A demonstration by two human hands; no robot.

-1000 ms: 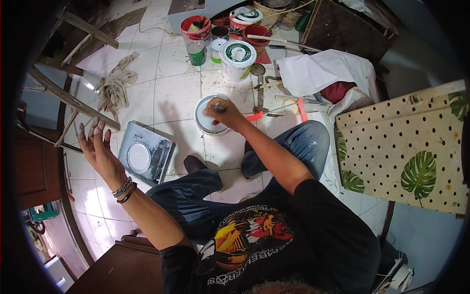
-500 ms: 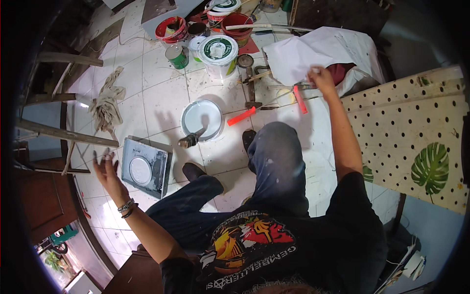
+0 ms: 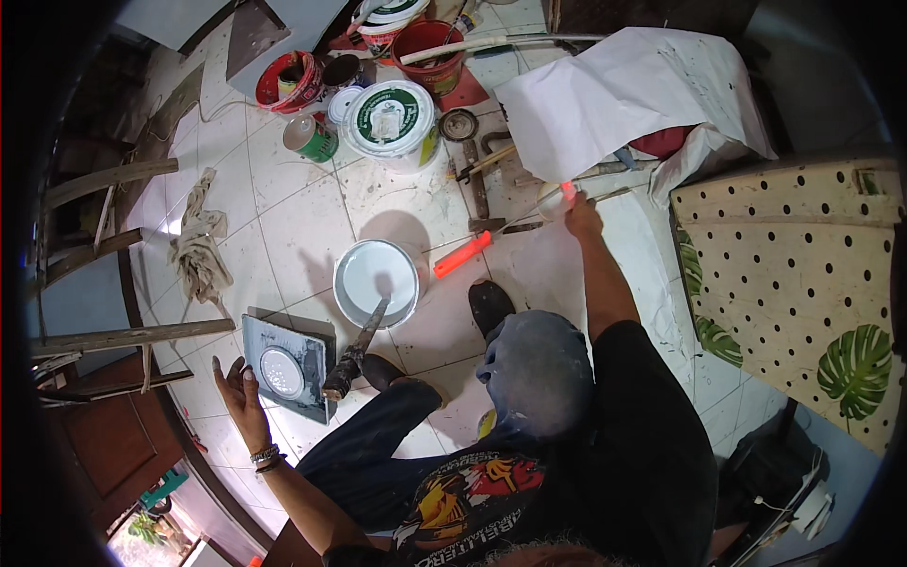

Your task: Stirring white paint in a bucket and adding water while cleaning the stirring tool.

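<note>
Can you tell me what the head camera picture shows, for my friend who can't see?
A person sitting on a tiled floor reaches their right hand to an orange-handled tool. Their left hand hovers open beside a grey square tile, near a white paint tub.

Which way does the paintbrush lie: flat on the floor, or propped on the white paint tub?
Propped. The paintbrush leans with its bristle end on the rim of the white paint tub, its dark handle down toward the grey tray.

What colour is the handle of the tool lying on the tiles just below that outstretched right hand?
Bright orange-red. The tool handle shows best in the head view, lying apart from the right hand.
</note>
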